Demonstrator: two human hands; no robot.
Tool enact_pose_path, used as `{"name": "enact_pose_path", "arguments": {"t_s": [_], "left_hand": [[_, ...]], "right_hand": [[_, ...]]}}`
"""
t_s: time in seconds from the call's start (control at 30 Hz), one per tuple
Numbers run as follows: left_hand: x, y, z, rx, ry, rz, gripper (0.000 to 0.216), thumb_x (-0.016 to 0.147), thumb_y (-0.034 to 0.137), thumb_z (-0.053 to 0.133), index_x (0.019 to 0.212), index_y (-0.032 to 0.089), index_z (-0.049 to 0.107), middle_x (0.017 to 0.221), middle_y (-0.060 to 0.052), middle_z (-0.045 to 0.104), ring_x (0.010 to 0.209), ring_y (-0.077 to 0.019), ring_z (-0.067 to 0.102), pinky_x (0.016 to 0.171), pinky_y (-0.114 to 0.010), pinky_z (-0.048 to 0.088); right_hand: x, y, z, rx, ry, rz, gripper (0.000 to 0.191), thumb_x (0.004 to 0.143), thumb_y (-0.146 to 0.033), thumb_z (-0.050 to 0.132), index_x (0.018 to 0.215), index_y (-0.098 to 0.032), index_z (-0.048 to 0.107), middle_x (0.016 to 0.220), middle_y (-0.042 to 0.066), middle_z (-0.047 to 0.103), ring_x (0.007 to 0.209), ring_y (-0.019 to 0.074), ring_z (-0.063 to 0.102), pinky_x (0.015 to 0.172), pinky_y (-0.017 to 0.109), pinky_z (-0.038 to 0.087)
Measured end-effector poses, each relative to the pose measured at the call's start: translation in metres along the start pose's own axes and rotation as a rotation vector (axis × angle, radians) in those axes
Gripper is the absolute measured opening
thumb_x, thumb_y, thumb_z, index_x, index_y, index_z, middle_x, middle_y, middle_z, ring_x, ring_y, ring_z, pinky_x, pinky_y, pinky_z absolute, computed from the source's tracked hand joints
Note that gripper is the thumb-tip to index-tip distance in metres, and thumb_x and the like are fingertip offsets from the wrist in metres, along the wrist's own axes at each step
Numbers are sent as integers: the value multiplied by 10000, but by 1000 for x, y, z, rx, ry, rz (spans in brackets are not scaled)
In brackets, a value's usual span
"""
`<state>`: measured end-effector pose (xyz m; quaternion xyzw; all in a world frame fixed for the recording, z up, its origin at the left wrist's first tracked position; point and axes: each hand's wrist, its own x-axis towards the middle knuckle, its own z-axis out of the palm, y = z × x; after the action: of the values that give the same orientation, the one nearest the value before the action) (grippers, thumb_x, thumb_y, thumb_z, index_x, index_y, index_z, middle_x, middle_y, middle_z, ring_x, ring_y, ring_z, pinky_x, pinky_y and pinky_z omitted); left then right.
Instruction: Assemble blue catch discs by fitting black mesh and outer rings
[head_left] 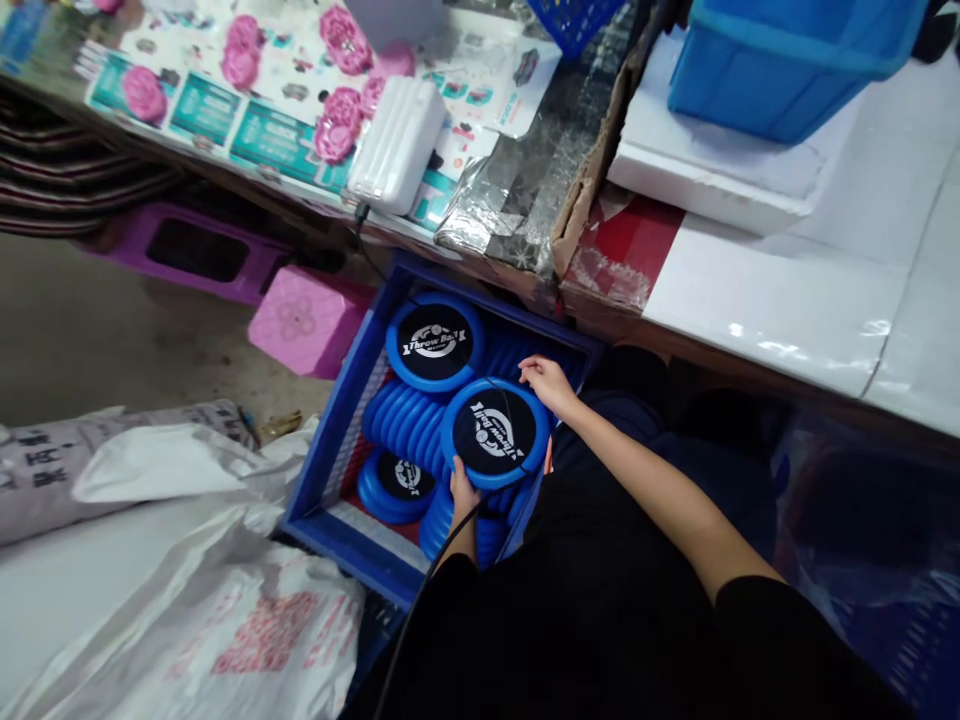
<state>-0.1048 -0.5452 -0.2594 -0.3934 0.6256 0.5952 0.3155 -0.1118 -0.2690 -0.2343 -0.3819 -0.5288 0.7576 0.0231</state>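
A round throw-ball disc (480, 425) with a blue rim and black face printed "Throw Ball" lies over the near right part of a blue crate (341, 540). My left hand (463, 490) grips its lower left rim, thumb on top and the other fingers hidden below. Close to the disc's upper right edge is my right hand (547, 385), fingers curled together; what they hold, if anything, is too small to make out. Beneath and around are more blue discs, several stacked on edge (405, 425). Another disc (435, 342) lies face up at the far end.
A thin black cable runs from a white power bank (397, 140) on the table across the crate. Pink rosette pieces (337, 125) lie on printed cards. A pink stool (307, 320) and white sacks (225, 600) flank the crate. A blue bin (780, 80) stands at right.
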Motion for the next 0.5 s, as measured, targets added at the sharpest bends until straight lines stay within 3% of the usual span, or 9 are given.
{"name": "enact_pose_path", "arguments": {"t_s": [0.1,0.27,0.37,0.5], "left_hand": [[9,4,15,7,56,35,351,1053,380,706,1324,159,670,1274,-95,702,1061,-236,726,883,-404,657],[13,11,35,79,-39,14,196,1068,241,681,1232,135,696,1128,-56,735,913,-169,740,771,-307,657],[12,14,38,160,-109,-42,191,1036,147,701,1226,135,697,1109,-47,738,877,-155,738,748,-289,656],[10,18,35,242,-173,-100,233,1039,190,713,1264,138,689,1158,-64,731,925,-175,743,780,-322,668]], "right_hand": [[2,1,0,-23,-3,17,129,839,-162,586,877,-219,695,703,-29,694,719,155,662,728,272,490],[2,3,2,-49,-33,27,138,841,-143,590,875,-219,700,694,-27,696,709,157,668,718,271,500],[1,2,4,-58,-60,30,144,831,-112,605,857,-226,689,670,-48,679,689,147,659,695,257,488],[0,1,5,-54,-69,36,156,835,-86,608,822,-228,671,670,-53,683,666,142,631,676,256,473]]}}
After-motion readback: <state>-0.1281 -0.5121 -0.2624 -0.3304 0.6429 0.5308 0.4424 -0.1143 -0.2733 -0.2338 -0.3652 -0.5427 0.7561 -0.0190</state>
